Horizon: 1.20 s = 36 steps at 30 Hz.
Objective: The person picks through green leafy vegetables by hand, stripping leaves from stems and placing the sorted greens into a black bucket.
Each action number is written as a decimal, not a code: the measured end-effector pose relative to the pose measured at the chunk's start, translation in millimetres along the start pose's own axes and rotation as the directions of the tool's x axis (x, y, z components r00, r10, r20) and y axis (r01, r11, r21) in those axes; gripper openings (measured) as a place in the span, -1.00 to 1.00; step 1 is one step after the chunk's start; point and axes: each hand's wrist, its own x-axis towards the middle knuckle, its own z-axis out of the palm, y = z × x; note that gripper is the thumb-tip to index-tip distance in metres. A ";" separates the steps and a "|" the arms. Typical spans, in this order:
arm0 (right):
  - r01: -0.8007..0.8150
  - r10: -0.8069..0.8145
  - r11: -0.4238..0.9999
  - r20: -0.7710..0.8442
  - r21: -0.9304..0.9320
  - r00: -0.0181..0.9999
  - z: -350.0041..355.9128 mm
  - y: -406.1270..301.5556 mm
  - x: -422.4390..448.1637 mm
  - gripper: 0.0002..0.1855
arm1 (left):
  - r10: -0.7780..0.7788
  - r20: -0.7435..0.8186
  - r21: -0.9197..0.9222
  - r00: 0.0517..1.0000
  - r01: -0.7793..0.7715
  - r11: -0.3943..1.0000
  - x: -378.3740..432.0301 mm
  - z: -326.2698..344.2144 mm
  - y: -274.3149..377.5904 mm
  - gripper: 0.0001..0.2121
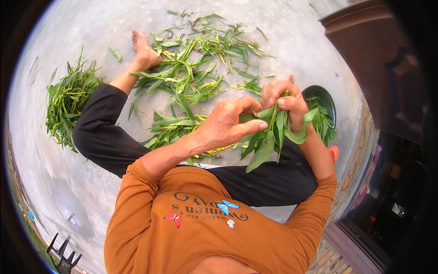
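Leafy green stems that look like water spinach [270, 140] hang in a bunch from my right hand [287, 99], pinched near their upper ends between thumb and fingers. My left hand [232, 120] is beside the bunch, its thumb against the leaves; its fingertips are partly hidden, so its hold is unclear. Beyond my left hand a loose pile of the same greens [184, 75] spreads over the concrete floor, with thinner scraps [222, 44] farther out. More cut leaves [172, 126] lie nearer my lap. A dense heap of greens [72, 102] stands at the left, outside my left leg.
A dark round basin [320, 92] with greens [320, 118] in it stands at the right, behind my right forearm. My bare left foot [145, 51] touches the pile. A dark wooden door [369, 51] and a doorway are at the right; a black pronged object [65, 262] is at lower left.
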 end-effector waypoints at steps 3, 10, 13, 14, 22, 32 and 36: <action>-0.029 0.029 0.996 0.005 0.083 1.000 1.2 1.6 -2.6 -0.81 | -0.136 -0.005 0.015 0.991 0.136 0.991 2.2 3.2 -7.7 -0.89; -0.002 0.003 0.980 -0.004 0.200 1.000 -12.6 -9.3 -4.2 -0.80 | -0.285 -0.235 -0.213 0.929 0.237 0.948 -7.0 -23.2 -32.6 -0.89; 0.023 -0.017 0.973 -0.029 0.231 0.999 -4.0 -16.7 -3.4 -0.83 | -0.324 -0.224 -0.305 0.919 0.250 0.919 -8.5 -29.6 -31.8 -0.91; 0.048 -0.037 0.971 -0.051 0.234 0.998 -2.5 -15.6 -3.1 -0.83 | -0.320 -0.208 -0.351 0.924 0.235 0.906 -8.7 -28.8 -34.6 -0.91; -0.199 0.227 0.966 -0.169 0.167 0.959 -15.2 -1.0 -0.8 -0.85 | -0.216 -0.079 -0.620 0.973 0.122 0.775 -10.6 -24.2 -34.6 -0.97; -0.488 0.512 0.810 -0.013 -0.325 0.859 9.2 -4.6 -0.8 -0.69 | -0.249 -0.039 -0.698 0.968 0.152 0.700 -12.0 -18.6 -33.6 -0.96; -0.427 0.479 0.774 -0.008 -0.467 0.878 4.8 -5.1 -3.3 -0.66 | -0.278 -0.190 -0.703 0.942 0.067 0.708 -7.7 -42.3 -38.7 -0.96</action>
